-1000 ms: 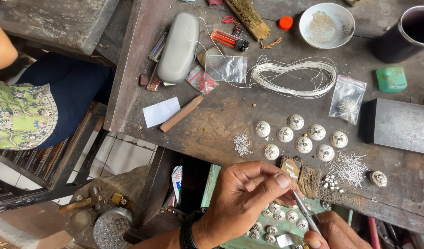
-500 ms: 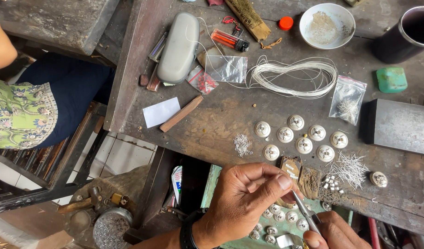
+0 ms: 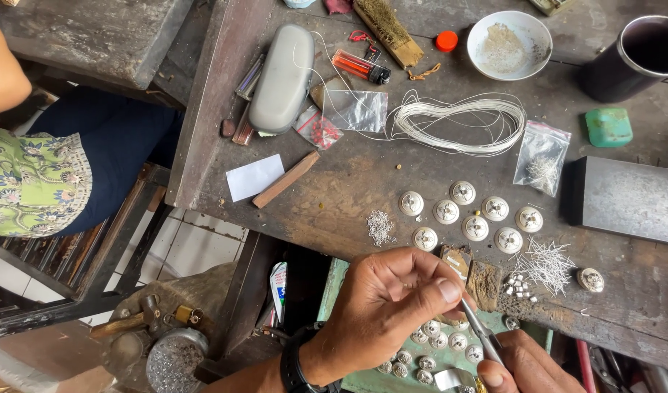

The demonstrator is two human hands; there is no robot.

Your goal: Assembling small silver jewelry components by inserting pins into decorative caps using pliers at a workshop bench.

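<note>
At the bottom centre of the frame, our left hand [image 3: 392, 309] pinched closed at the tip of metal tweezers [image 3: 484, 333]; our right hand [image 3: 526, 367] gripped their handle, above a green tray [image 3: 341, 280] of round silver pieces [image 3: 430, 342].

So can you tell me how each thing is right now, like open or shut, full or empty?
Left hand: thumb and fingers pinched together.
Right hand: gripping the tweezers.
Grey case: shut.
White bowl: holding some powder.
Dark cup: upright, open.
White wire: coiled.
Round silver pieces: laid out in rows.
Bag of pins: sealed.
</note>
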